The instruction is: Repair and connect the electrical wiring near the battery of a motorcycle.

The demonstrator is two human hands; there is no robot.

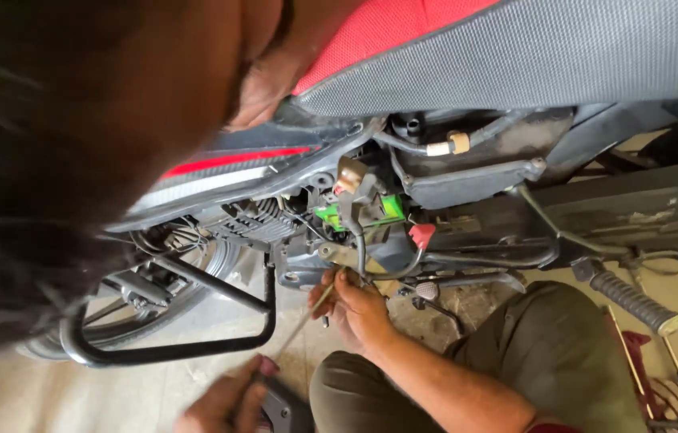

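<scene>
Pale thin rod (307,319) runs diagonally from lower-centre up right toward the motorcycle's engine (307,265). Right hand (355,309), fingers pinching its upper tip, is nearer the engine; left hand (222,405), fingers curled round the lower end, sits at bottom edge.

Grey-and-red textured vinyl motorcycle seat (515,56): matt, woven-mesh grain. Black tubular steel crash guard (194,353): painted, semi-gloss, smooth. Knurled black rubber kick-start pedal (635,303): ribbed, matt. Finned bare-metal engine cylinder (255,218): dull, grimy. Olive cotton trouser cloth (547,361): matt, soft. Thin pale metal rod (307,321): smooth, satin.
</scene>
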